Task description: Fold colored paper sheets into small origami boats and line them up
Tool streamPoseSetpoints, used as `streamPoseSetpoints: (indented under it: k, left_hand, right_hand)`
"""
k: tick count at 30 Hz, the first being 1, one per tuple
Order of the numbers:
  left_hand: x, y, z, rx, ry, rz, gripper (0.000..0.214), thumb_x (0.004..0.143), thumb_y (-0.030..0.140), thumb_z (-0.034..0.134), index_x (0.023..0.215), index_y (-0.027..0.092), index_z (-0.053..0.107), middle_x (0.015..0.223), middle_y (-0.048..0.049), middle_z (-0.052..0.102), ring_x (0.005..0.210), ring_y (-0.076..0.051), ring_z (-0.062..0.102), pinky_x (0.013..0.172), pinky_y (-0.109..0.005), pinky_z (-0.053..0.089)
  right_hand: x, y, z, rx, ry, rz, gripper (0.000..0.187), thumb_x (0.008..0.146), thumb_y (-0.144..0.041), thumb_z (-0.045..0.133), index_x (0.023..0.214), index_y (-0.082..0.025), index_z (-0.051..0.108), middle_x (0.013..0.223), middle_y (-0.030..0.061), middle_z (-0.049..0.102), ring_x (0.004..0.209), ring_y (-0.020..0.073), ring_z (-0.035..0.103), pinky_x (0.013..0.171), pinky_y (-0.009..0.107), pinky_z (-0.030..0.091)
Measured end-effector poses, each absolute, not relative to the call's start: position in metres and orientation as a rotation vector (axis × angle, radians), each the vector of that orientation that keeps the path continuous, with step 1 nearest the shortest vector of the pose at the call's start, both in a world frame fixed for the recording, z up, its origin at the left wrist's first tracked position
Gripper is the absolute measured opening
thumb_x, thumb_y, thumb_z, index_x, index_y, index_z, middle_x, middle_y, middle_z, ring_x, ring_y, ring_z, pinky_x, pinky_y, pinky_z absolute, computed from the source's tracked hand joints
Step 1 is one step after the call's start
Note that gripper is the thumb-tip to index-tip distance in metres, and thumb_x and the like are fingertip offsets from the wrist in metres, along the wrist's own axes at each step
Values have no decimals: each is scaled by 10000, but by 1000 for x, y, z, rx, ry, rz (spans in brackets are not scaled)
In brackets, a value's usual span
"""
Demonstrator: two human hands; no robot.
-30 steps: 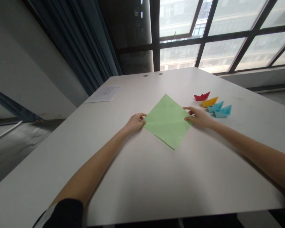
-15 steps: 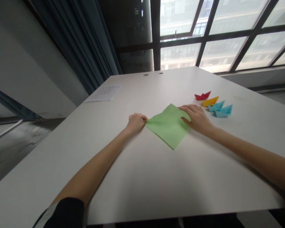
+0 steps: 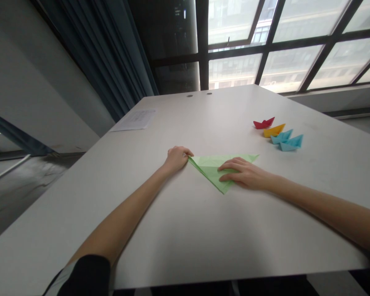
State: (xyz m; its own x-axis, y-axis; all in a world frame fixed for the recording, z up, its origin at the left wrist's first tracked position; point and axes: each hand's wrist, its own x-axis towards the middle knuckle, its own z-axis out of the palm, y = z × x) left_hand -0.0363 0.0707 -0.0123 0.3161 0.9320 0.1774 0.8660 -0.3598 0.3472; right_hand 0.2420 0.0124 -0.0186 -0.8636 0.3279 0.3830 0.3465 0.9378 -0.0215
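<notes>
A green paper sheet (image 3: 210, 166) lies folded into a triangle in the middle of the white table (image 3: 179, 230). My left hand (image 3: 176, 158) is closed in a pinch on the triangle's left corner. My right hand (image 3: 244, 173) lies flat on the folded sheet with fingers stretched out, pressing its near point down. The paper's right tip sticks out beyond my right hand.
A row of folded paper boats sits at the right: a red one (image 3: 264, 123), a yellow one (image 3: 274, 130) and two blue ones (image 3: 286, 140). A printed white sheet (image 3: 135, 119) lies at the far left of the table. Windows and a dark curtain stand behind.
The flat green square has been folded: my right hand brought the far corner down toward me, making a triangle, and now presses on it. My left hand kept its corner.
</notes>
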Motion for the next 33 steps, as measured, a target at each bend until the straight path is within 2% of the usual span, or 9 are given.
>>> streamPoseSetpoints:
  k: [6,15,19,21,23,26,33]
  left_hand:
    - [-38,71,-12,2396,1682,498,356,686,94,431,854,230,714,896,-20,699,883,-189,596,851,-331,427]
    - [-39,73,-15,2427,1681,474,366,691,82,425,858,240,710,898,-20,691,892,-189,586,856,-339,417]
    - [-34,69,-13,2471,1701,494,388,670,53,421,861,239,703,926,-31,676,931,-207,568,902,-392,391]
    - [-27,64,-11,2529,1666,519,382,706,66,410,900,238,690,998,-35,660,997,-213,548,955,-430,351]
    - [-17,56,-10,2605,1532,503,366,781,125,396,1026,233,646,1139,-42,612,1111,-206,497,1009,-435,308]
    - [-4,43,-12,2679,1352,355,401,889,300,329,1237,204,503,1350,-81,449,1262,-216,369,1039,-429,289]
    - [6,30,-19,2681,1310,60,506,912,417,248,1353,180,323,1455,-130,267,1333,-268,246,1040,-518,240]
  right_hand:
    - [241,10,-23,-429,-2656,-16,183,839,-133,462,892,-196,625,1015,67,635,1007,192,511,868,360,412]
    - [241,8,-22,-344,-2678,25,206,873,-179,456,918,-216,654,955,60,658,995,178,514,874,355,396]
    - [243,9,-21,-341,-2700,37,218,875,-171,456,930,-223,660,942,52,666,1005,174,509,883,354,384]
    - [243,9,-21,-349,-2696,37,215,873,-171,457,919,-219,661,938,54,665,996,174,513,876,354,387]
    - [244,9,-22,-352,-2685,42,213,868,-170,451,902,-210,657,938,63,660,987,179,519,868,358,391]
    - [244,8,-22,-326,-2668,77,215,851,-172,434,912,-191,640,950,81,645,955,177,533,857,364,399]
    - [244,4,-19,-337,-2680,105,204,843,-283,503,964,-172,624,906,80,640,837,160,555,795,337,418]
